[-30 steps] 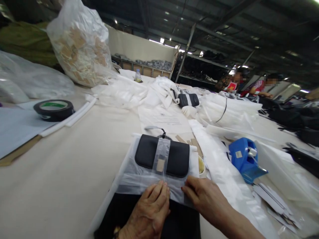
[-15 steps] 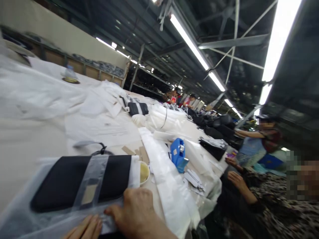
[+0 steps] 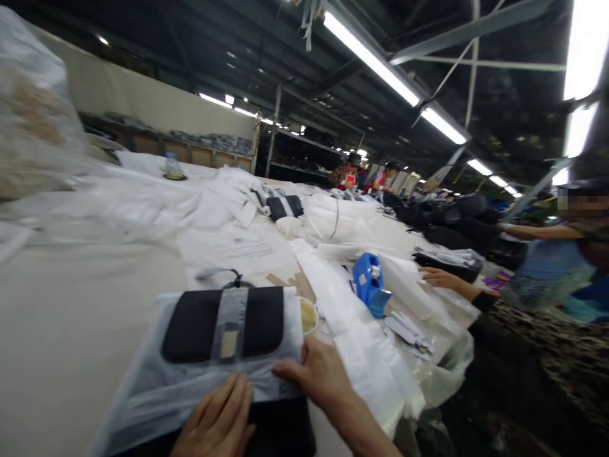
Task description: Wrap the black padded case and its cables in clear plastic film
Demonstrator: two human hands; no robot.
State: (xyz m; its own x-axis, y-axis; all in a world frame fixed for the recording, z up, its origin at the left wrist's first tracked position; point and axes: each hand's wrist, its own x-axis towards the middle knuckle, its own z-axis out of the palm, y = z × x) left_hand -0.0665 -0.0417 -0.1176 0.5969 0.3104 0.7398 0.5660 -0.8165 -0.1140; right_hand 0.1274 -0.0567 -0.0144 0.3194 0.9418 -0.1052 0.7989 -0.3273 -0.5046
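Note:
A black bag point(image 3: 266, 317) lies on the table in front of me, with a translucent white wrapping sheet point(image 3: 190, 387) around and under its flap. A clear strip with a beige label point(image 3: 229, 343) crosses the flap, and a dark strap point(image 3: 236, 279) sticks out behind it. My left hand point(image 3: 216, 412) rests flat on the sheet below the flap, fingers stretched out. My right hand point(image 3: 321, 374) grips the right edge of the bag, its thumb on top of the sheet and the other fingers curled at the side, partly hidden.
A bowl with yellowish contents point(image 3: 309, 315) stands beside the bag. Right of it are a long white sheet point(image 3: 342, 317), a blue tape dispenser point(image 3: 368, 279) and white slips point(image 3: 409, 333). A co-worker's hand point(image 3: 442, 279) reaches over the table; black bags point(image 3: 451, 219) lie beyond.
My view has turned left, so the bag appears further right. My left hand has slid up the sheet toward the flap. The co-worker's hand now extends over the table.

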